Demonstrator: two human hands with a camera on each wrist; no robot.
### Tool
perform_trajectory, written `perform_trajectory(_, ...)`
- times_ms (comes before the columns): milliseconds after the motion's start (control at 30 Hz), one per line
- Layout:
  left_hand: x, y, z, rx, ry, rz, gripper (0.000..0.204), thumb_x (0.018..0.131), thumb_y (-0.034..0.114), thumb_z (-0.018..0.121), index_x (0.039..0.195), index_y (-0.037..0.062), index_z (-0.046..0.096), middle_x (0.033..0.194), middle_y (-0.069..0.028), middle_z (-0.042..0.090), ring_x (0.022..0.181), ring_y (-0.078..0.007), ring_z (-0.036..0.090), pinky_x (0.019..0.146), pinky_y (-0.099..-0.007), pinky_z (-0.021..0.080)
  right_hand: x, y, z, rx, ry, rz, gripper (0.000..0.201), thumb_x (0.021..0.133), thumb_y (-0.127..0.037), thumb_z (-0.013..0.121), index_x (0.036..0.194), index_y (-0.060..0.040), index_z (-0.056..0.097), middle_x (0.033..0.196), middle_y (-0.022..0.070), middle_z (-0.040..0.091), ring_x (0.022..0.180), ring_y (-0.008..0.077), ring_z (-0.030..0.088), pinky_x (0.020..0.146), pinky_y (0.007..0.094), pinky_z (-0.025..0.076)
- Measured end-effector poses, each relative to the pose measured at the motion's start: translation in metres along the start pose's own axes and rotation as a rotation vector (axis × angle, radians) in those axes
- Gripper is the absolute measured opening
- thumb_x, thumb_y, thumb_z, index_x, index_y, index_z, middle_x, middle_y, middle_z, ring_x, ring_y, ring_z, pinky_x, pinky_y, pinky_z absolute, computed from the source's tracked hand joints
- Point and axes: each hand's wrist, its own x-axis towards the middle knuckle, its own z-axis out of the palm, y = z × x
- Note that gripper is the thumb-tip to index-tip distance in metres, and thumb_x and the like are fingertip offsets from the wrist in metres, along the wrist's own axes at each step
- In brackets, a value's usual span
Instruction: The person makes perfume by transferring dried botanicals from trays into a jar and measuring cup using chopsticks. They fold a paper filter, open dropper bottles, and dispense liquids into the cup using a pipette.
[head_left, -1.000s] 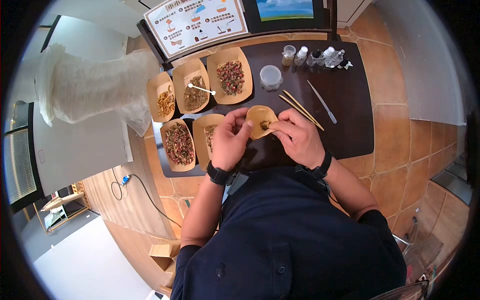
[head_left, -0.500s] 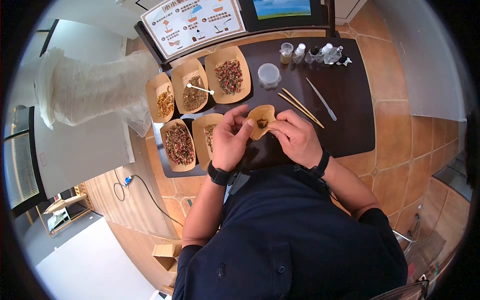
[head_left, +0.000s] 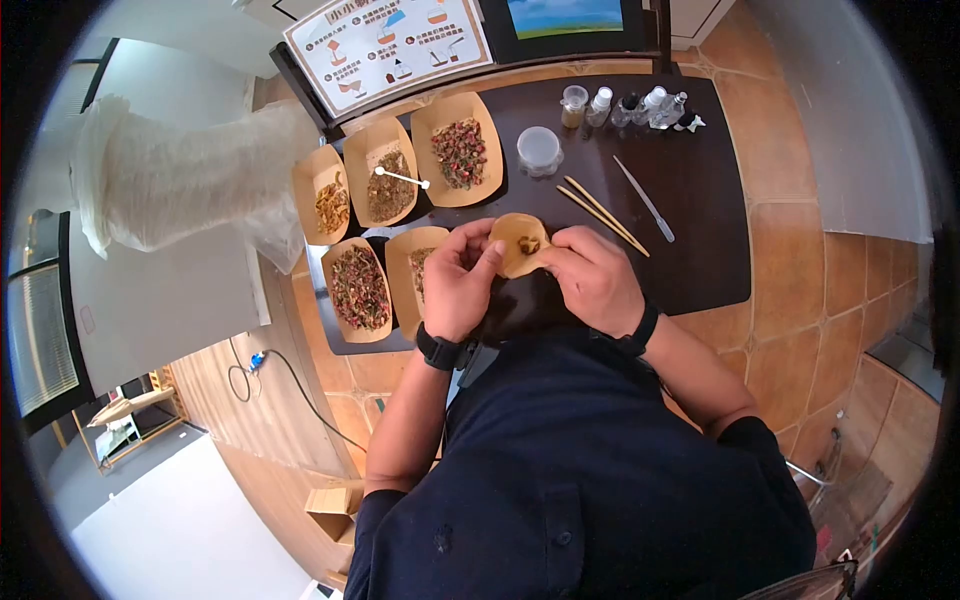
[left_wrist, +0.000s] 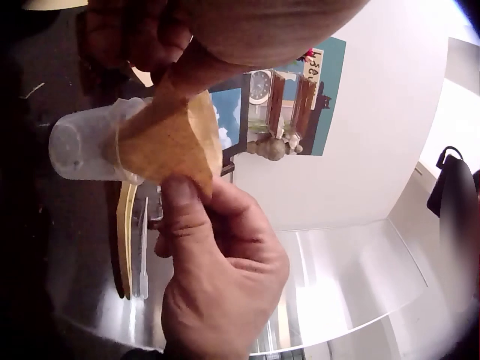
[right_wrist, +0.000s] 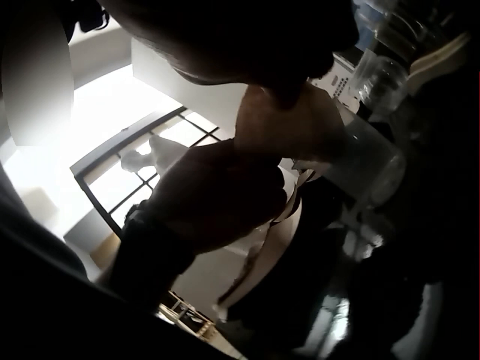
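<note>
A glossy dark-brown table (head_left: pixel 700 200) with rounded corners bears a round, clear plastic container (head_left: pixel 539 148) with a whitish top. Left of that container stand three light-brown paperboard trays (head_left: pixel 435 112) — the closest with reddish dried buds (head_left: pixel 459 155), the next with brownish bits (head_left: pixel 388 205), the farthest with yellow pieces (head_left: pixel 331 208). Two more such trays (head_left: pixel 399 265) stand in front and to its left, one partly hidden. In front of the container, to its right, lie two slim, pale wooden sticks (head_left: pixel 606 215) and, farther right, a thin, whitish plastic pipette (head_left: pixel 652 210). Behind the container to its right — a small clear jar (head_left: pixel 573 112) with yellowish contents, then small clear bottles (head_left: pixel 652 103) capped white or black.
</note>
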Motion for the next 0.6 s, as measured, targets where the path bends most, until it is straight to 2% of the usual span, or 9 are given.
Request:
perform_trajectory(133,-0.0021,-0.0031,-0.0006,-0.064,-0.006,-0.01,0.028,0.105,0.004,0.074,0.132,-0.004,0.071,0.104,-0.003,0.077,0.09,-0.0077,0.071,0.082,-0.0253,0.06,0.0009,-0.0018,-0.0003,-0.057,0.027,-0.012,0.02,0.086,0.006,0.074,0.105,-0.0003,0.074,0.102,0.0137,0.066,0.093,0.0354,0.071,0.08,0.0441,0.059)
perform_trajectory(233,-0.0047,-0.0008,0.0008,-0.059,0.006,-0.006,0.027,0.105,0.003,0.074,0.131,-0.0043,0.071,0.105,-0.0037,0.078,0.091,-0.0081,0.071,0.083,-0.0253,0.06,-0.0041,0.0016,0.0035,0.08,-0.019,0.087,0.023,0.083,0.008,0.073,0.105,-0.0001,0.074,0.102,0.0143,0.067,0.095,0.0354,0.071,0.081,0.0441,0.059)
perform_trajectory(433,-0.0051,0.0019,0.0018,-0.056,-0.001,0.007,0.025,0.105,0.003,0.075,0.129,-0.0049,0.072,0.105,-0.0042,0.078,0.091,-0.0082,0.071,0.084,-0.0257,0.061,-0.0026,0.0043,0.0023,-0.015,0.02,-0.029,0.023,0.085,0.007,0.074,0.107,-0.0004,0.074,0.103,0.0153,0.068,0.093,0.037,0.072,0.08,0.0443,0.059)
perform_trajectory(500,-0.0065,-0.0012,0.001,-0.067,0.001,-0.006,0.025,0.105,0.004,0.075,0.128,-0.005,0.072,0.105,-0.0043,0.078,0.091,-0.0082,0.071,0.084,-0.0258,0.061,-0.005,0.0014,0.0033,0.072,0.021,0.079,0.022,0.086,0.008,0.074,0.106,0.0002,0.074,0.102,0.0148,0.068,0.092,0.0364,0.072,0.079,0.0444,0.059)
perform_trajectory(600,-0.0044,0.0007,0.001,-0.092,-0.003,-0.011,0.024,0.105,0.004,0.075,0.127,-0.0051,0.072,0.105,-0.0044,0.078,0.091,-0.0083,0.071,0.084,-0.0259,0.061,-0.0063,0.005,0.0026,0.117,-0.031,0.059,0.022,0.086,0.009,0.074,0.106,0.0006,0.074,0.101,0.0145,0.068,0.091,0.0355,0.072,0.079,0.0437,0.059)
